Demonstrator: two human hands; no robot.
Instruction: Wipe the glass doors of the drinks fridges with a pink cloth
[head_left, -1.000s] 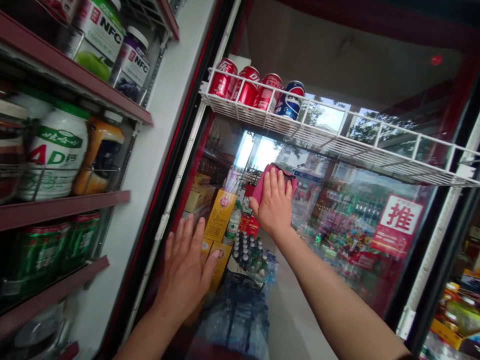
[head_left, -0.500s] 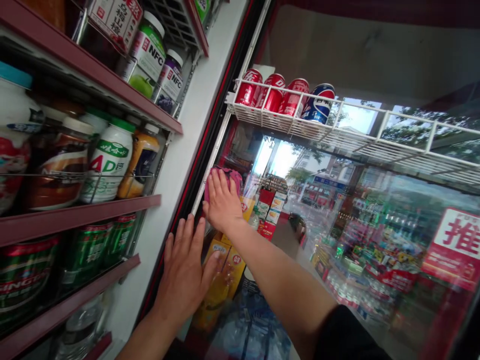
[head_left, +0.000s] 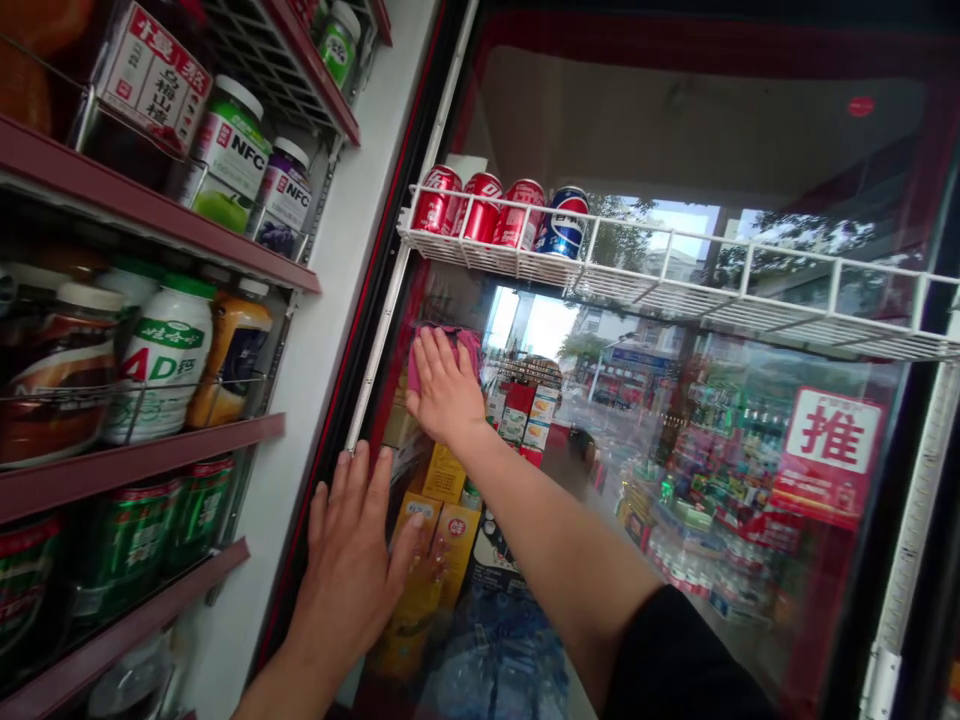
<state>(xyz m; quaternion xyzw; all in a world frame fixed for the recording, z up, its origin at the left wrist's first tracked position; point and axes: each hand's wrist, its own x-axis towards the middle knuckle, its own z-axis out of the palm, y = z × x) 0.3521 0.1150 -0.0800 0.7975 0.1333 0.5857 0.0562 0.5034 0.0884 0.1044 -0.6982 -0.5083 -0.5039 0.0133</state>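
— Against the glass door of a drinks cooler, what under the right grip?

— A folded pink cloth, pinned flat beneath an open palm, fingers spread, its edges showing past the fingertips. No closing around it, only pressure on the pane.

— And the fresh change?

— Sideways travel: right grip and cloth now at the far left of the pane, just beside the white door rail, no longer out in the middle of the glass.

— Left grip?

— Wide open, empty, flat on the lower left of the door, fingertips near the rail.

— Around them?

— Just above, a white wire rack with red cans and a Pepsi can. Low down, yellow boxes, behind the glass or reflected, hard to tell. Far left, open shelves of jars and green cans.
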